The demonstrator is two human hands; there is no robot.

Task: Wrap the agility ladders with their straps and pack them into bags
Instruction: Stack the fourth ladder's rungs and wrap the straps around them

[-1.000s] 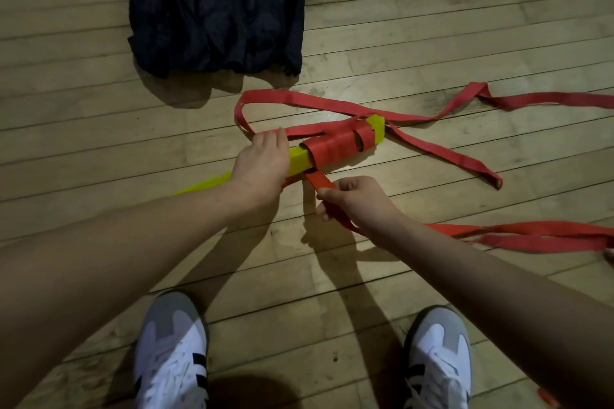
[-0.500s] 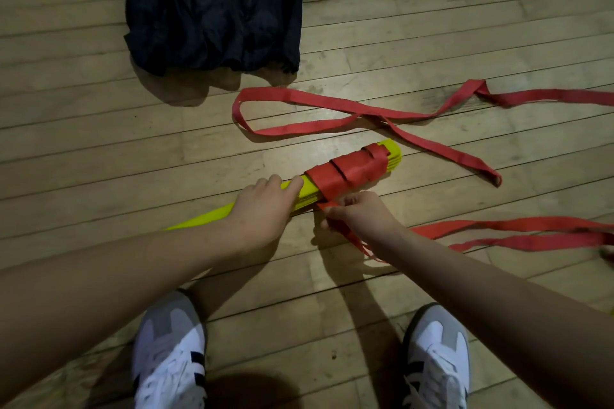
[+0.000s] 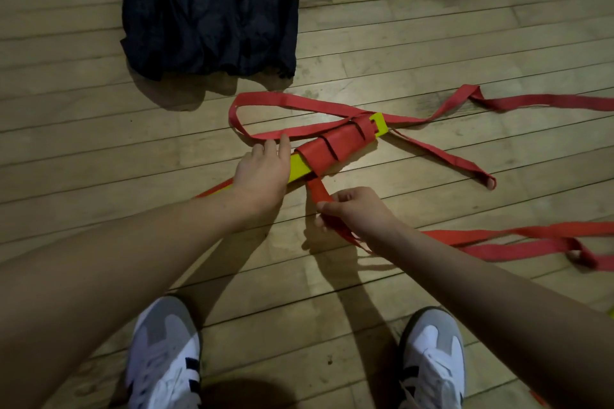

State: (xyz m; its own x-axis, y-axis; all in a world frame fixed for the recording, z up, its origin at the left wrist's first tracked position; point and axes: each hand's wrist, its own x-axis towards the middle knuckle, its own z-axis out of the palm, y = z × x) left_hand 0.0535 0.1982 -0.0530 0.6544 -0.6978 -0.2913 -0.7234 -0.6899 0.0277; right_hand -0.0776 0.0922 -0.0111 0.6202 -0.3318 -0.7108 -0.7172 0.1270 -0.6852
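A bundle of yellow ladder rungs (image 3: 300,167) lies on the wooden floor, its far end wound with several turns of red strap (image 3: 335,151). My left hand (image 3: 262,169) grips the bundle just left of the wraps. My right hand (image 3: 355,209) pinches the red strap where it comes off the underside of the bundle. Loose red strap (image 3: 292,103) loops beyond the bundle and trails off to the right. A dark bag (image 3: 209,7) lies flat on the floor further away.
More red strap (image 3: 518,237) lies on the floor right of my right hand. My two white and grey shoes (image 3: 164,355) (image 3: 432,359) stand at the bottom. Bare wooden planks (image 3: 66,129) lie to the left.
The bundle has rolled away from me, back onto the loose strap loop, and one more turn sits on it. My right hand has drawn the strap toward me, off the bundle.
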